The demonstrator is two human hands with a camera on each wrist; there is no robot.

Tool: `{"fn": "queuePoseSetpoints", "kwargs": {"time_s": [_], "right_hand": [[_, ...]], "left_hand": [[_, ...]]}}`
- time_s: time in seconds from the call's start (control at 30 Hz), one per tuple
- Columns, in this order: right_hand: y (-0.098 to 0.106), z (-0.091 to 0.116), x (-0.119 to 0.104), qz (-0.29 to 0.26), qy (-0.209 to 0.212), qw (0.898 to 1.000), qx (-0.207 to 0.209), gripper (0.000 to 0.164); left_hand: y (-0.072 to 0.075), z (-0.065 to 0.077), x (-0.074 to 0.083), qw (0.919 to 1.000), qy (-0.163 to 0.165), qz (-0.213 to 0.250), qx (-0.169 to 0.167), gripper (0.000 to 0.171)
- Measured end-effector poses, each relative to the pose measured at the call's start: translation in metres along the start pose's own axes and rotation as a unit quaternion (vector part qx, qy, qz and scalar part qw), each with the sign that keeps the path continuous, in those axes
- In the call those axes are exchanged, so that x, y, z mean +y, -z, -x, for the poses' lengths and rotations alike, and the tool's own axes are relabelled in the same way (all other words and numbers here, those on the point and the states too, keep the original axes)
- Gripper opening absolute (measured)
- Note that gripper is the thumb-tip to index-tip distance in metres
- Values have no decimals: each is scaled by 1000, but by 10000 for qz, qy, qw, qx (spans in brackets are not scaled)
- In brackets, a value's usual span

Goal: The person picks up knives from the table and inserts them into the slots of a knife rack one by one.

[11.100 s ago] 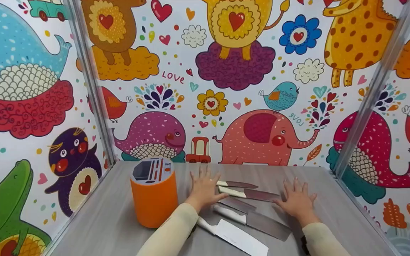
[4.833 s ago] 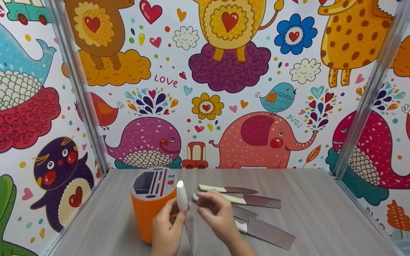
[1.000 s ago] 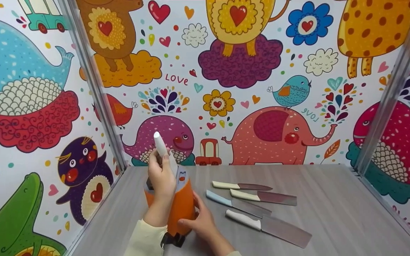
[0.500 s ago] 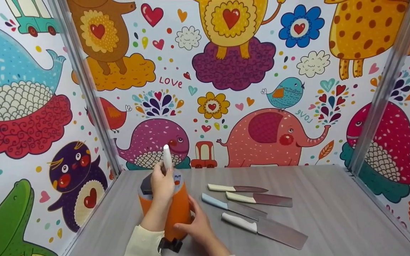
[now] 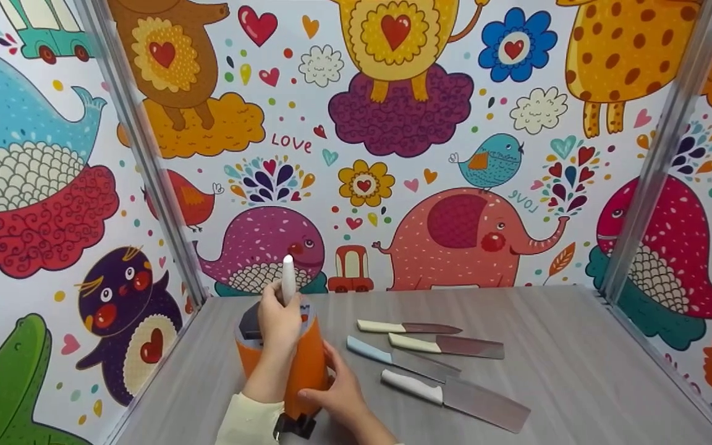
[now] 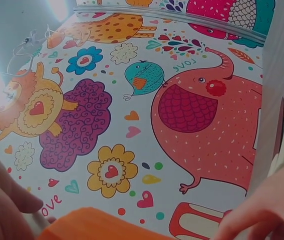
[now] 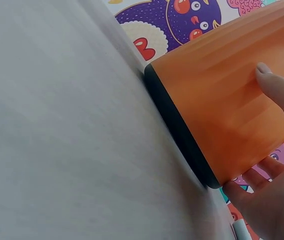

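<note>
Orange knife block (image 5: 306,366) is standing with right hand (image 5: 340,392) wrapping its side. Left hand (image 5: 280,316) is gripping a white-handled knife (image 5: 288,278), handle up, over the block's top; blade hidden, seating uncertain. Judging early stage: slim cream-handled knife (image 5: 410,327), broad cream-handled knife (image 5: 449,345), blue-handled knife (image 5: 400,358) and white-handled cleaver (image 5: 462,398) are lying right of the block, unplaced.

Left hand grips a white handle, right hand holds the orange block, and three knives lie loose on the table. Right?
Not three but four: the head view shows a blue-handled knife, a white-handled cleaver and two cream-handled knives.
</note>
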State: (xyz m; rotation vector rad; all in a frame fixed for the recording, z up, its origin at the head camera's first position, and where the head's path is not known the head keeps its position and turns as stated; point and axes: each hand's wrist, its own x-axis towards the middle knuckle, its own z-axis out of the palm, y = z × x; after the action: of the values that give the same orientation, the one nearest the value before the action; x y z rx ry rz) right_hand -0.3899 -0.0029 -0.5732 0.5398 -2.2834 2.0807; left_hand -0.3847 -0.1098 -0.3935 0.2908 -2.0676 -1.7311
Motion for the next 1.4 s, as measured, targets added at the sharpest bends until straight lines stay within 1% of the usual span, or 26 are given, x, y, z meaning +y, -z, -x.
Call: {"fn": "queuePoseSetpoints", "kwargs": {"time_s": [0.17,0.23,0.37,0.43,0.5,0.57,0.6,0.63,0.67,0.7,0.73,0.8,0.83,0.87,0.9,0.93,0.97,1.0,1.03,1.07,1.1,1.17,1.23,1.3,1.33,1.4], "right_hand": [[0,1,-1,-19,-94,10000,9,98],[-1,0,0,-46,-67,10000,12,98],[-3,-1,2,-110,27,9999,0,97],[-4,-1,3,-176,52,9998,-33,97],[-5,-2,3,-218,52,9997,-67,96],[-6,-1,4,-258,65,9996,-92,94],[-6,-1,3,-260,72,9996,-94,94],[-6,-1,3,-247,74,9996,-86,93],[-6,0,3,-215,99,9997,-80,93],[-6,0,2,-199,119,9997,-74,93],[-6,0,2,-177,140,9997,-55,94],[-7,1,1,-135,137,9998,-15,94],[-7,1,1,-125,139,9998,2,94],[-7,1,0,-108,105,9999,15,94],[-7,1,0,-110,46,9999,27,94],[-7,0,0,-88,-8,10000,45,94],[-7,0,-1,-74,-82,9999,52,94],[-6,0,-1,-48,-164,9998,62,95],[-5,-1,-1,-26,-236,9997,77,95],[-4,-1,-2,-4,-327,9994,92,96],[-3,-1,-2,11,-377,9992,103,96],[-1,-1,-2,39,-440,9989,134,97],[0,-1,-3,52,-472,9988,151,97],[1,-1,-3,48,-472,9988,141,97],[0,0,-4,35,-477,9988,127,96],[-2,1,-5,-1,-482,9988,75,96]], "left_hand": [[-1,0,0,10000,-20,66,71,49],[-1,1,-1,9999,-60,104,111,51],[1,3,-5,9989,-328,164,283,55],[2,5,-8,9971,-579,257,430,57],[2,9,-12,9931,-937,372,593,59],[3,14,-17,9859,-1423,427,775,60],[3,16,-20,9802,-1738,374,874,59],[3,18,-23,9724,-2097,267,991,60],[4,20,-26,9621,-2480,82,1130,59],[5,21,-29,9486,-2883,-118,1301,59],[6,22,-32,9319,-3283,-356,1503,58],[11,22,-39,8932,-3990,-794,1916,59],[14,20,-43,8738,-4278,-947,2108,60],[18,19,-48,8568,-4497,-1063,2289,61],[22,17,-53,8438,-4651,-1131,2427,63],[26,15,-60,8352,-4734,-1187,2535,66],[30,13,-67,8322,-4754,-1193,2592,69],[34,11,-75,8335,-4725,-1181,2609,71],[37,10,-84,8384,-4649,-1158,2598,73],[41,9,-93,8473,-4527,-1130,2536,77],[44,8,-103,8590,-4375,-1078,2430,80],[49,6,-119,8874,-4002,-920,2094,89],[55,4,-132,9193,-3525,-718,1594,100],[61,2,-140,9464,-3010,-435,1091,110],[64,1,-143,9575,-2740,-310,849,113],[70,-2,-147,9732,-2257,-75,433,115]]}}
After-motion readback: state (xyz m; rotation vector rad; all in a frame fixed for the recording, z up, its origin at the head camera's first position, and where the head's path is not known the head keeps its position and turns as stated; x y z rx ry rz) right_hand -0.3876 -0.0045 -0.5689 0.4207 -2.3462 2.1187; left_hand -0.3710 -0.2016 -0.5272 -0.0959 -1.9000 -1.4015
